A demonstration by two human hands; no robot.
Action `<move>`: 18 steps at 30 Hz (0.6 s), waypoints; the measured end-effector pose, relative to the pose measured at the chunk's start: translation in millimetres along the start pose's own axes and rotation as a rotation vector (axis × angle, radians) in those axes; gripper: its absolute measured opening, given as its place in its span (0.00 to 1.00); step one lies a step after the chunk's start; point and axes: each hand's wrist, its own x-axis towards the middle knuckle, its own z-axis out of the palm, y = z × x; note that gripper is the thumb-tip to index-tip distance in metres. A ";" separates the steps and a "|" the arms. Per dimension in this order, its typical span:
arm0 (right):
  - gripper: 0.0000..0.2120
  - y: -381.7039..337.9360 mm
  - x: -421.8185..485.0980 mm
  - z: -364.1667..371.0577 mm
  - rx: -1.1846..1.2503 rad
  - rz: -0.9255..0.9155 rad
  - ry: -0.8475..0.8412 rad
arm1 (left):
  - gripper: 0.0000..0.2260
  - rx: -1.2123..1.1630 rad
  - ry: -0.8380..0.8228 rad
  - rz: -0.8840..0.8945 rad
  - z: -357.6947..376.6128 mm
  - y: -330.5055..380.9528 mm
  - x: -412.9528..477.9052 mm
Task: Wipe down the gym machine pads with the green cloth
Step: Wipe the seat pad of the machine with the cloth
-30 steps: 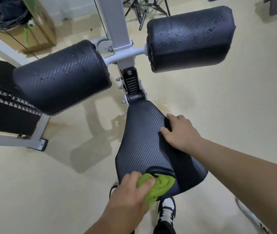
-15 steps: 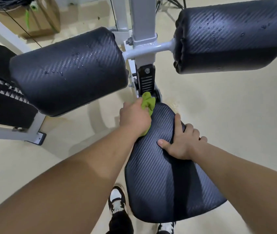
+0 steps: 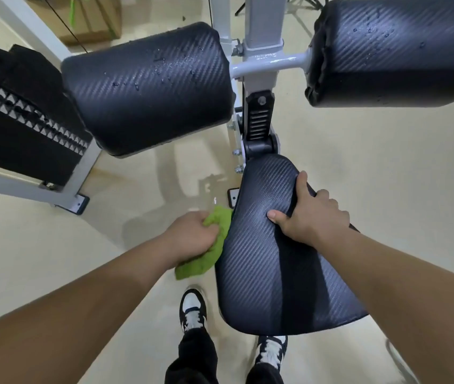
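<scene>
The black textured seat pad (image 3: 270,267) of the gym machine fills the lower middle. My left hand (image 3: 192,235) grips the green cloth (image 3: 206,253) and presses it against the seat pad's left side edge. My right hand (image 3: 311,214) rests on the pad's upper right part, fingers curled over its edge. Above hang two black roller pads, the left one (image 3: 151,87) and the right one (image 3: 397,48), both dotted with water droplets. A white post (image 3: 259,26) joins them.
A black weight stack (image 3: 20,120) in a white frame (image 3: 26,187) stands at the left. A cardboard box (image 3: 92,18) sits at the back left. My two black-and-white shoes (image 3: 192,311) stand on the beige floor beneath the seat.
My left hand with the cloth has moved from the pad's far top end down along its left side edge. The right hand stays on the pad. The view has shifted closer.
</scene>
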 end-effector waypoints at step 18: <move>0.51 17.8 -10.7 -9.3 0.043 -0.117 -0.071 | 0.09 -0.295 0.282 -0.255 94.4 -47.9 -98.0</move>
